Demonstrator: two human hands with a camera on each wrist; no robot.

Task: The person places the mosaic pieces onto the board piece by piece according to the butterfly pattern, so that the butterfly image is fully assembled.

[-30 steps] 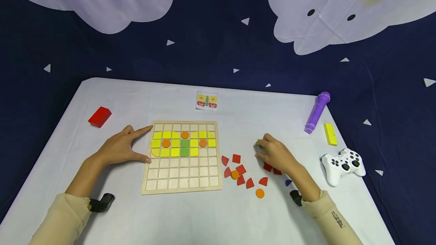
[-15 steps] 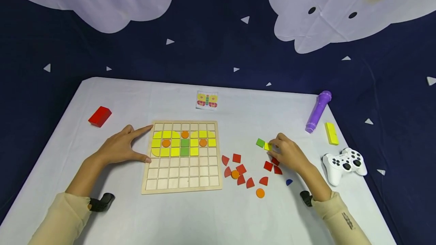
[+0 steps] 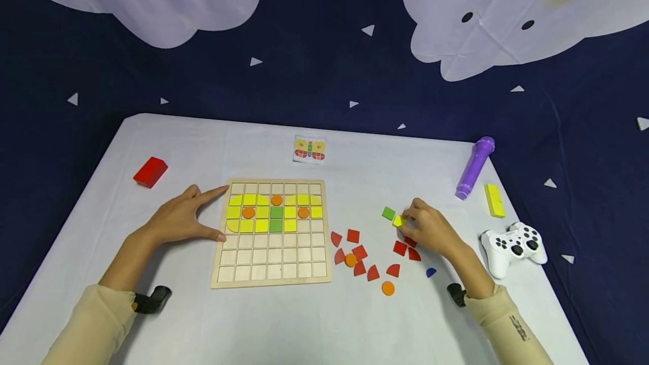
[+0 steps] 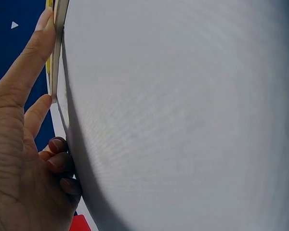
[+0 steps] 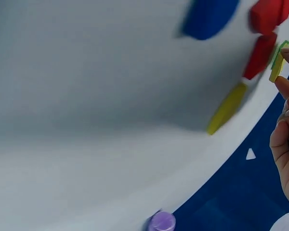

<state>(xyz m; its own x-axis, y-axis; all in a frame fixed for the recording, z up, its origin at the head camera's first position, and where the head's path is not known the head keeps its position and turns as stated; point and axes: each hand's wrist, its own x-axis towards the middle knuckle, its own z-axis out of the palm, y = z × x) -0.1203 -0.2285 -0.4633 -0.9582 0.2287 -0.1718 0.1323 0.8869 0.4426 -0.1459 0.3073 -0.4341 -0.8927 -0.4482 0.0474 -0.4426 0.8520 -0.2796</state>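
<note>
A wooden grid board (image 3: 274, 284) lies on the white table, partly filled with yellow, green and orange pieces. My left hand (image 3: 174, 219) rests at its left side, thumb and index finger spread along the edge; in the left wrist view the thumb (image 4: 31, 62) presses the board's side. To the right of the board, my right hand (image 3: 431, 232) pinches a yellow square tile (image 3: 398, 221) between thumb and index finger. A green square tile (image 3: 389, 213) lies just beyond it. In the right wrist view, another yellow piece (image 5: 226, 109) lies near the hand.
Red squares and quarter-circles (image 3: 359, 252), orange discs (image 3: 387, 288) and a blue half-circle (image 3: 431, 272) lie scattered. A butterfly picture card (image 3: 310, 149) is behind the board. Around the edges are a red block (image 3: 150, 172), purple microphone (image 3: 475, 168), yellow block (image 3: 494, 200) and white game controller (image 3: 513, 245).
My right hand has shifted right from the green tile, which now shows fully, to the yellow tile, which has turned slightly. The left hand stays at the board's edge.
</note>
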